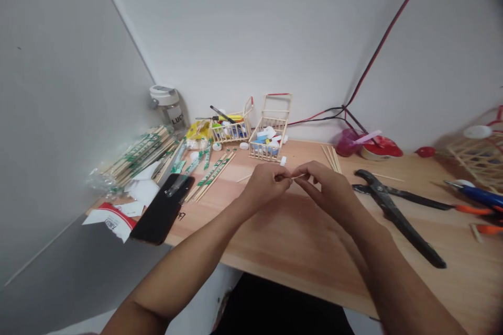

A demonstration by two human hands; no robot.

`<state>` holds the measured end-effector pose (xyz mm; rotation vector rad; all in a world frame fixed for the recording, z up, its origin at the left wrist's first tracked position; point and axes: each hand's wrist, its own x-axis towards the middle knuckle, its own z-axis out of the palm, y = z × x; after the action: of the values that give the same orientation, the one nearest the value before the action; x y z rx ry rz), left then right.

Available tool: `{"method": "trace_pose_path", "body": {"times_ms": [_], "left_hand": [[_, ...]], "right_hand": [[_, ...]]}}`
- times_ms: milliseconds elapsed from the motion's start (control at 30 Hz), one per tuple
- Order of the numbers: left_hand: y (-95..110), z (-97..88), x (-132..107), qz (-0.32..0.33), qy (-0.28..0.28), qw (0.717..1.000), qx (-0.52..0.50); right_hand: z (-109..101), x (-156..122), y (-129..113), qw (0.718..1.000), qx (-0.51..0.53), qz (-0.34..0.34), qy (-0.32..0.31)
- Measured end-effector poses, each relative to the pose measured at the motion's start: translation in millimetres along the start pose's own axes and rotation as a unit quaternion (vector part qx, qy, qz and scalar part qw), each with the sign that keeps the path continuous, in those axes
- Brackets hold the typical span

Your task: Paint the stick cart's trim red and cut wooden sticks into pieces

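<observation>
My left hand (268, 184) and my right hand (327, 184) meet over the middle of the table, both closed in a pinch. Between their fingertips is a short, thin pale piece (296, 177), like a bit of wooden stick; the fingers cover most of it. Just behind the hands stands a small cart built of wooden sticks (269, 153), holding plastic bottle caps. A white cap (283, 160) lies in front of it. Several bare sticks (331, 158) rest behind my right hand, with black pliers (387, 204) to its right.
Left are a black phone (163, 209), bundled wrapped chopsticks (141, 154), loose chopsticks (216, 177), torn paper (112, 220) and a lidded bottle (168, 107). A second stick cart (231, 133) holds pens. Along the right stand a purple cup (346, 142), a red container (381, 149) and a blue tool (477, 193).
</observation>
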<state>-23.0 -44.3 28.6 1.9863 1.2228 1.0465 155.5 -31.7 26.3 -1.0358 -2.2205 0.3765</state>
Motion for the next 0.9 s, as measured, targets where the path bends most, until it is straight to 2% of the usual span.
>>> {"method": "trace_pose_path", "body": {"times_ms": [333, 433, 500, 600, 700, 733, 800, 900], "left_hand": [[-3, 2.3, -2, 0.043, 0.029, 0.996, 0.077], [-1, 3.2, -4, 0.047, 0.039, 0.996, 0.068], [2, 3.0, -4, 0.058, 0.075, 0.994, 0.056], [5, -0.7, -3, 0.077, 0.157, 0.982, 0.069], [2, -7.7, 0, 0.083, 0.195, 0.973, 0.093], [-1, -10.0, 1, 0.081, 0.197, 0.972, 0.103], [-8, -13.8, 4, 0.075, 0.185, 0.971, 0.129], [-22, -17.4, 8, 0.070, 0.151, 0.972, 0.165]], "right_hand": [[4, -1, -6, 0.999, -0.026, 0.001, 0.018], [-6, 1, -11, 0.999, -0.045, -0.001, 0.012], [-24, 9, -13, 0.997, -0.080, 0.007, 0.006], [-59, 36, -11, 0.979, -0.196, 0.045, 0.027], [-86, 77, -1, 0.957, -0.284, 0.049, 0.031], [-91, 91, 4, 0.946, -0.324, 0.021, 0.012], [-92, 116, 13, 0.940, -0.341, -0.001, -0.011], [-82, 143, 26, 0.940, -0.340, -0.021, -0.026]]}}
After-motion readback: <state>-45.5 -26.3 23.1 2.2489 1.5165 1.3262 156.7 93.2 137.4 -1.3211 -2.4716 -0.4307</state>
